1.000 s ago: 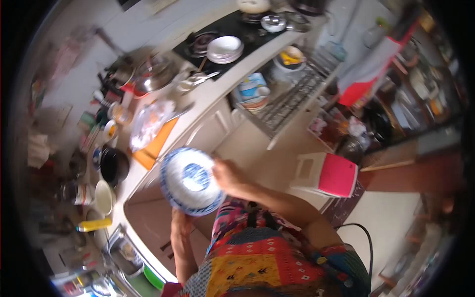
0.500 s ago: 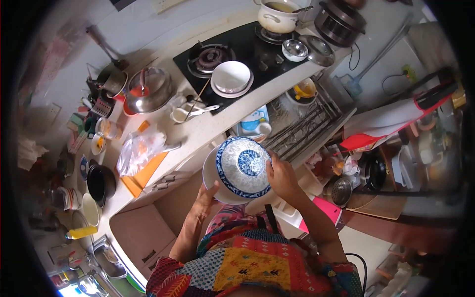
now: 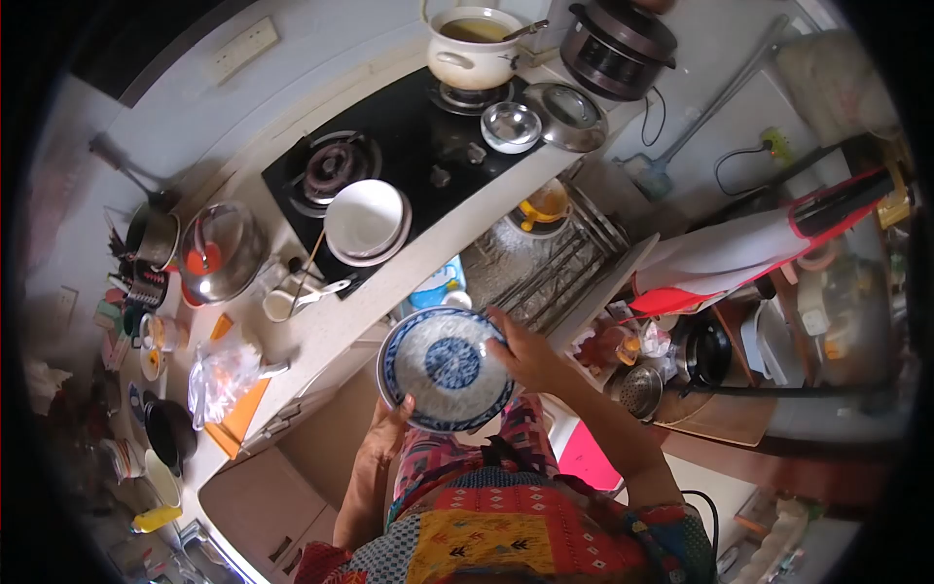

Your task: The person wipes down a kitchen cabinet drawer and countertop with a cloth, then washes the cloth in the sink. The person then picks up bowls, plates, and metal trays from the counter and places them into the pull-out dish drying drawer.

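A blue-and-white patterned plate is held level in front of my body, above the open drawer's near corner. My left hand grips its lower left rim, thumb on top and fingers hidden beneath. On the upper right rim, my right hand is closed with fingers bent over the edge. Another pale dish edge shows under the plate at the left, mostly hidden. Just beyond, a blue-and-white item and a small white cup lie in the drawer.
The pulled-out drawer has wire racks and a bowl with a yellow item. Stacked white bowls sit on the black hob, near a pot of liquid. A lidded pan and plastic bag occupy the left counter.
The patterned plate has tilted and now covers most of the pale dish that stuck out at its left. My view has shifted, so the counter appears further left. Both hands keep their hold.
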`<state>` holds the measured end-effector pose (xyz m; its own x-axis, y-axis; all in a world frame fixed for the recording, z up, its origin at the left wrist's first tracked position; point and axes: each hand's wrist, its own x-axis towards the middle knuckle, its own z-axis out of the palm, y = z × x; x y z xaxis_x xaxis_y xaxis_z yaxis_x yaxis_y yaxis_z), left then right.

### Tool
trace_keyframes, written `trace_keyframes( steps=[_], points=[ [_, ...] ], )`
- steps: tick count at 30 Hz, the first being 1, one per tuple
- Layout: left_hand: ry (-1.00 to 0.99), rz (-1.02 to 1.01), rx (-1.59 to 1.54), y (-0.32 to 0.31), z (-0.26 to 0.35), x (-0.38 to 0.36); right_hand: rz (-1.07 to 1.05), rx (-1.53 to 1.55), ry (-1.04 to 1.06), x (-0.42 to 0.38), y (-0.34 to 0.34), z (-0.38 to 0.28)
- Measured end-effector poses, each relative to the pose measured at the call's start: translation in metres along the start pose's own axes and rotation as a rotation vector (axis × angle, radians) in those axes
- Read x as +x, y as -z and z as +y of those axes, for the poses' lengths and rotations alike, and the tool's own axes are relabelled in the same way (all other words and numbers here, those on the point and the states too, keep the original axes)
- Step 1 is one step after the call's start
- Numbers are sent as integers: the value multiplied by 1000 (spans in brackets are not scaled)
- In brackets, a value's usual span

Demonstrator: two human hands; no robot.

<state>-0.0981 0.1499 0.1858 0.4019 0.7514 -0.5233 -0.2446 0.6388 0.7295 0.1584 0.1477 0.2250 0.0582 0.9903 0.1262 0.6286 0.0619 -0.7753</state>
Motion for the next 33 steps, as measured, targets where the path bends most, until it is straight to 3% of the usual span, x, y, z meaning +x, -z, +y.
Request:
trace_keyframes(
  steps=[1, 3, 7, 9, 11, 14, 16, 18, 19, 21, 22, 23, 26, 27, 28, 29, 30, 31, 32, 33],
  points=[
    [21, 33, -31, -7, -4, 3, 2, -1, 0, 0, -1, 16],
    [-27, 27, -69, -27, -12, 11, -176, 316, -121, 4, 1, 44],
    [37, 93, -117, -75, -27, 29, -280, 330, -69, 16, 26, 82],
    [64, 166, -131, -90, -44, 37, -387, 490, -121, 38, 48, 115],
    [-557, -37, 973, -87, -61, 39, -640, 957, -770, 64, 64, 157],
    [-546, 155, 1006, -102, -89, 37, -208, 854, -914, 104, 24, 270],
    [-537, 204, 994, -130, -88, 35, 23, 880, -1144, 137, -2, 327],
    [20, 588, -204, -160, -81, 29, 121, 1113, -1192, 160, -17, 361],
    [21, 604, -199, -163, -83, 26, 156, 1272, -1190, 168, -22, 368],
    [-464, 385, 961, -159, -96, 6, 237, 1394, -1186, 188, -38, 374],
    [-422, 365, 1085, -153, -100, 0, 333, 1504, -1173, 197, -42, 373],
    [-417, 369, 1088, -150, -106, -5, 330, 1505, -1178, 203, -43, 372],
    [-386, 410, 929, -154, -111, -8, 401, 1120, -1311, 215, -29, 350],
    [-206, 552, 447, -151, -114, -6, 408, 1116, -1321, 199, -70, 431],
    [-18, 667, -42, -151, -117, -7, 437, 720, -1115, 189, -116, 504],
    [-5, 661, -44, -152, -117, -9, 445, 332, -891, 201, -185, 547],
    [-202, 547, 375, -153, -115, -10, 429, 234, -763, 190, -147, 509],
    [-402, 406, 787, -154, -112, -10, 433, 227, -769, 183, -97, 491],
    [-399, 399, 784, -160, -103, -5, 548, 401, -845, 185, -69, 451],
    [-164, 582, 298, -169, -88, 4, 662, 578, -915, 180, -53, 388]
  ],
)
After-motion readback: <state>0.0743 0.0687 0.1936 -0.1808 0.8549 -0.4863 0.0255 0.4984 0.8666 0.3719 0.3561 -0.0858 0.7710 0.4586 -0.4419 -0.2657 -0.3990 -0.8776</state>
